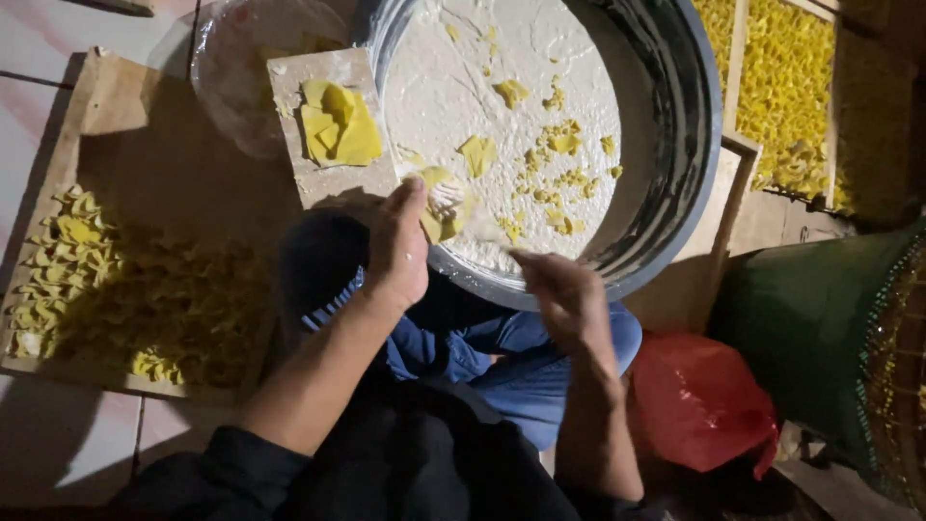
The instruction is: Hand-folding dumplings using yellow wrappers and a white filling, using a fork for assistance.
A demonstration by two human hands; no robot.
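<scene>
Dark sleeves and blue trousers are being seen nearest the camera, at 6 o'clock in the view, with both forearms being extended up toward 12.

Left hand: being held just below centre, back toward the camera, fingers being kept loosely curled rather than spread. A yellow dough piece is being pinched or pressed at its fingertips, directly at the near rim of the basin; how firmly it is gripped cannot be told, since the fingertips are partly hidden behind the piece.

Right hand: being held at about 4 o'clock from the left hand, fingers being drawn together and pointing toward 10 o'clock, at the dough piece. The tips are blurred; whether anything is being held cannot be told.

Relation noted: the dough piece is lying at 1 o'clock from the left hand, touching it, and at 10 o'clock from the right hand, near but apart. The left hand is the nearer. No clear long axis is being shown by the crumpled piece.

Round metal basin: lying beyond the hands at 12 to 1 o'clock, floured inside and strewn with yellow scraps.

Small board: at 11 o'clock, bearing stacked yellow squares.

Wooden tray: at 9 o'clock, folded yellow pieces being kept along its left side.

Red bag: at 4 o'clock.
</scene>
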